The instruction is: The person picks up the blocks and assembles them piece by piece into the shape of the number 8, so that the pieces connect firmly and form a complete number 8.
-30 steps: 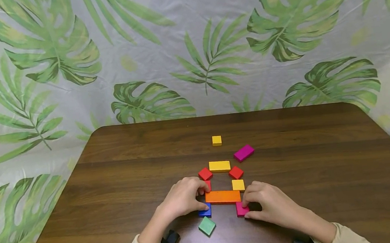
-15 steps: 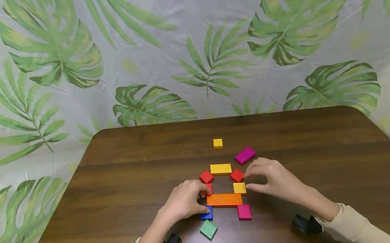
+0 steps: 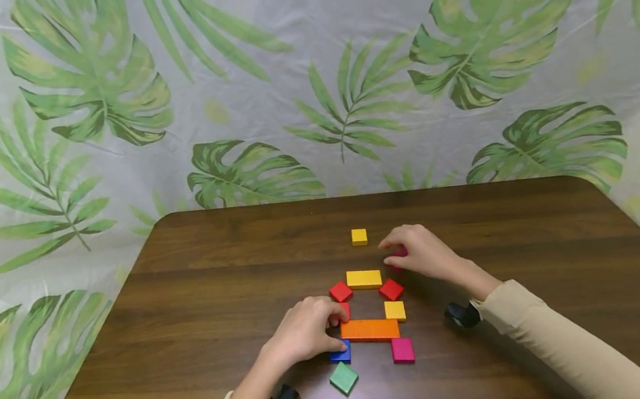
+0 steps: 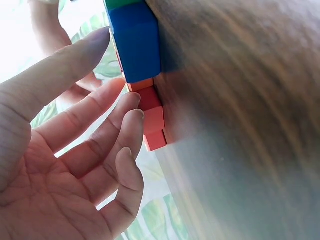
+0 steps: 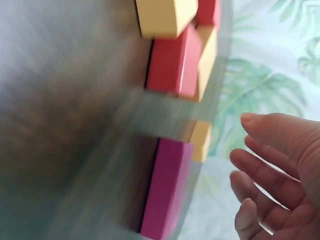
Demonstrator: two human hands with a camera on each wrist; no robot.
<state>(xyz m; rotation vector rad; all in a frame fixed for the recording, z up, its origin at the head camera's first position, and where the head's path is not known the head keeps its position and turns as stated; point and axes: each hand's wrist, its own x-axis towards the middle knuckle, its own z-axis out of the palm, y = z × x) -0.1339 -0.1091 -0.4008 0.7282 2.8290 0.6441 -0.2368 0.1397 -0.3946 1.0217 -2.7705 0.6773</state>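
Note:
My left hand rests at the left side of a block figure. Its thumb touches the blue block, and its fingertips lie at a red block beside the orange bar. My right hand hovers over the purple block, fingers spread apart and nothing between them. That block is mostly covered by the hand in the head view. Above the orange bar are a yellow square, two turned red blocks and a yellow bar. Below it sit a pink block and a green block.
A small yellow block lies alone toward the back of the brown wooden table. Behind the table hangs a leaf-patterned cloth. Dark wrist devices are worn on the arms.
My right hand has left the pink block and moved away from me, past the yellow square and red block, to the purple block. The left hand stays in place.

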